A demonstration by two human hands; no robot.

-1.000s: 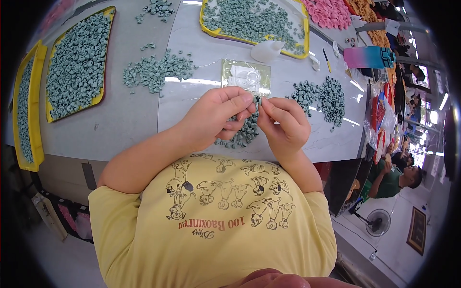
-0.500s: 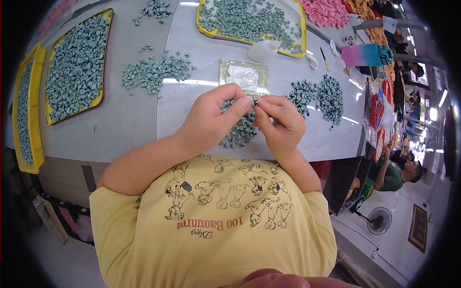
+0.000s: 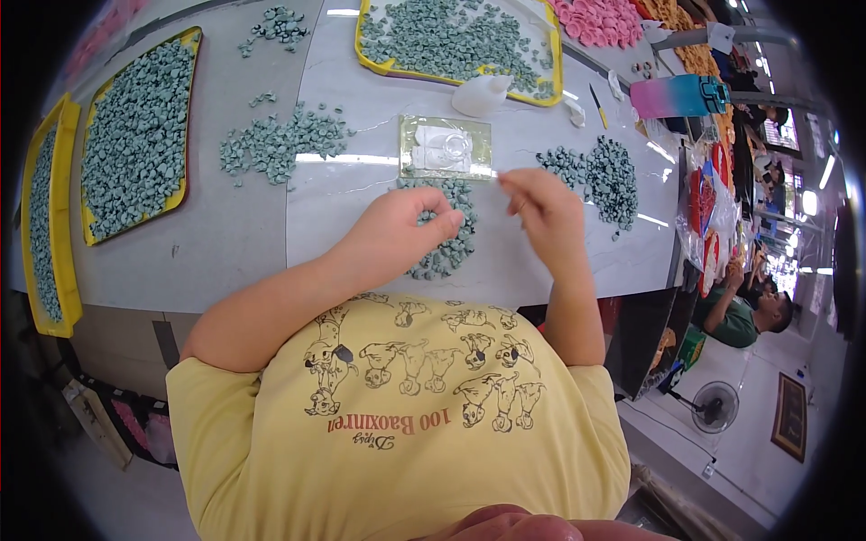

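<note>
In front of the yellow shirt, near heap: small green pieces (image 3: 446, 258) lie loose on the table (image 3: 507, 267), partly hidden by the left hand.
Left hand (image 3: 397, 224): held over that heap, thumb and forefinger drawn together; from here I can't tell whether that grip has a piece in it.
Right hand (image 3: 548, 206): raised just off the near right corner of the clear plate (image 3: 408, 162), fingertips bunched; I can't tell whether this grip is empty either.
Worked so far: partway, I'd say. Darker pieces are gathered in a right-hand heap (image 3: 612, 185), though which lots are finished I couldn't swear to.
Remaining: the near heap holds many pieces, and a left-hand heap (image 3: 284, 144) lies loose too, so plenty seems left.
Edges: the table's near edge runs close to the shirt; ahead, the plate, white bottle (image 3: 481, 96) and yellow-rimmed tray (image 3: 377, 67) crowd together.
Open room: a bare patch between near heap and right-hand heap, and a wider one beyond the left forearm.
</note>
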